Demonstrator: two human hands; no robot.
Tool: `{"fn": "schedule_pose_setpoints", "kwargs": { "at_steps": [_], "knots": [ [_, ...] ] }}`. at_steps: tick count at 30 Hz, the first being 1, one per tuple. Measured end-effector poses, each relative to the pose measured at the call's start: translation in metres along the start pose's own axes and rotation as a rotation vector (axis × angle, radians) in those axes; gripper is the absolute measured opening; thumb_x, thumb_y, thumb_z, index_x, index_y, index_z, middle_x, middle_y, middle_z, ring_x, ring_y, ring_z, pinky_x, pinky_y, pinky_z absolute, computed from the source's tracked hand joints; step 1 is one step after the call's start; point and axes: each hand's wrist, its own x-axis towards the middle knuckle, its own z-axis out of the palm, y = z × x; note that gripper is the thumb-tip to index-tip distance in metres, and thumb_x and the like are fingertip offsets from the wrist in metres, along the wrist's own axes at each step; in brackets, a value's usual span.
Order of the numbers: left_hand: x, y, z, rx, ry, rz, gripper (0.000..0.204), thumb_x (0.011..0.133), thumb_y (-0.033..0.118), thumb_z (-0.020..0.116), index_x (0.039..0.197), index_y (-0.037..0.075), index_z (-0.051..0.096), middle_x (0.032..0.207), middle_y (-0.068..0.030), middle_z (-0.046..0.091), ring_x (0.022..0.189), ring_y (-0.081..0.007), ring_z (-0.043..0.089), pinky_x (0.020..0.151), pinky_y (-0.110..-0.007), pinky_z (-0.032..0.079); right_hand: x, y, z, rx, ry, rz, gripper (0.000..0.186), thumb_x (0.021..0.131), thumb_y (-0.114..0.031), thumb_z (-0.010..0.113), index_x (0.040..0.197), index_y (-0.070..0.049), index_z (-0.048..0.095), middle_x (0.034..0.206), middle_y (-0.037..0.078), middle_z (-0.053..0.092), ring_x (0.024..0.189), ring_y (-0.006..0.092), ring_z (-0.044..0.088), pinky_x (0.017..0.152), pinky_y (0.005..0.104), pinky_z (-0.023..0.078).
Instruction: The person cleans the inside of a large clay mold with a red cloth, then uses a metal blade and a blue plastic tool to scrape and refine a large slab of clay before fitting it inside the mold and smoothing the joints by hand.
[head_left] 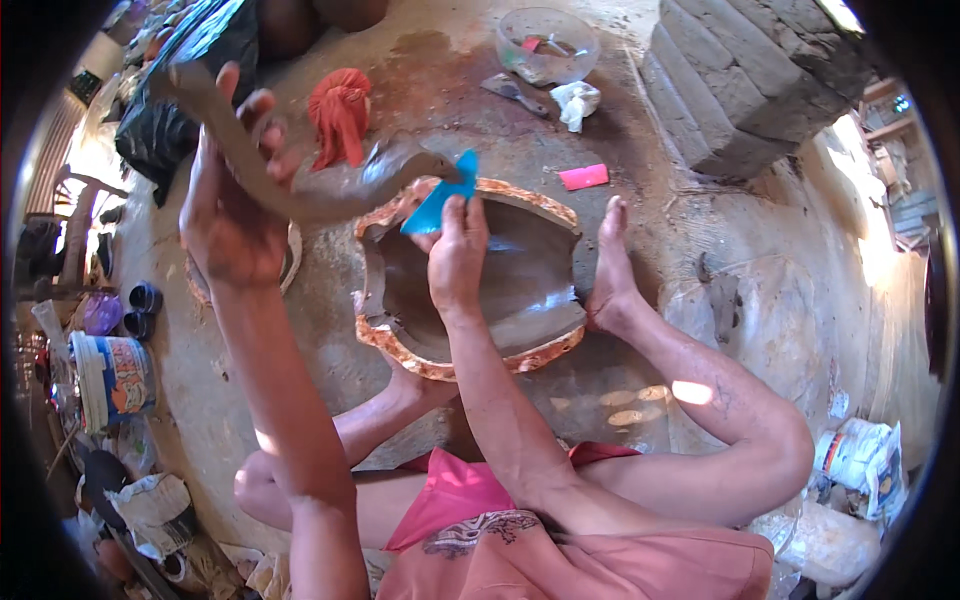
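Note:
Raised at the left, my left hand [240,200] bears a long brown clay coil [330,203] across its palm, thumb and fingers curled loosely about it. The coil's far end hangs past the fingertips, and its other end reaches a blue flat scraper [440,203]. My right hand [459,255] grips this scraper between thumb and fingers, above the left part of a large hollow mould [403,350]. Grey-brown clay [500,285] lines the mould's inside, and its rim is rough and orange-white. The mould lies on the floor between my legs.
Beyond the mould lie a pink scraper [583,177], a white cloth [575,104], a flat tool [515,94] and a clear bowl [548,60]. Stacked clay blocks [750,85] stand far right, a red cloth [340,115] far left. Another rounded piece [292,262] sits partly behind my left forearm.

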Motion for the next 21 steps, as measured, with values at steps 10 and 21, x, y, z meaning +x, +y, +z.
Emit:
{"fn": "schedule_pose_setpoints", "kwargs": {
  "at_steps": [10, 21],
  "knots": [
    [-0.045, -0.159, 0.137, 0.762, -0.008, -0.177, 0.07, 0.112, 0.038, 0.045, 0.167, 0.005, 0.019, 0.176, -0.0173, 0.011, 0.163, -0.0321, 0.004, 0.13, -0.043, 0.01, -0.023, -0.128, -0.07, -0.458, 0.33, -0.563, 0.035, 0.114, -0.027, 0.044, 0.128, 0.003, 0.056, 0.116, 0.011, 0.062, 0.104, 0.0186, 0.055, 0.096, 0.0327, 0.045],
    [-0.22, -0.18, 0.149, 0.18, 0.074, -1.293, 0.059, 0.104, 0.051, 0.06, 0.105, -0.005, 0.077, 0.099, -0.0165, 0.078, 0.094, -0.0235, 0.076, 0.081, -0.032, 0.059, -0.026, -0.376, -0.404, -2.05, 0.802, -0.408, 0.032, 0.11, -0.029, 0.049, 0.1, 0.0, 0.06, 0.094, 0.027, 0.068, 0.09, 0.0493, 0.066, 0.076, 0.0563, 0.049]
  ]
}}
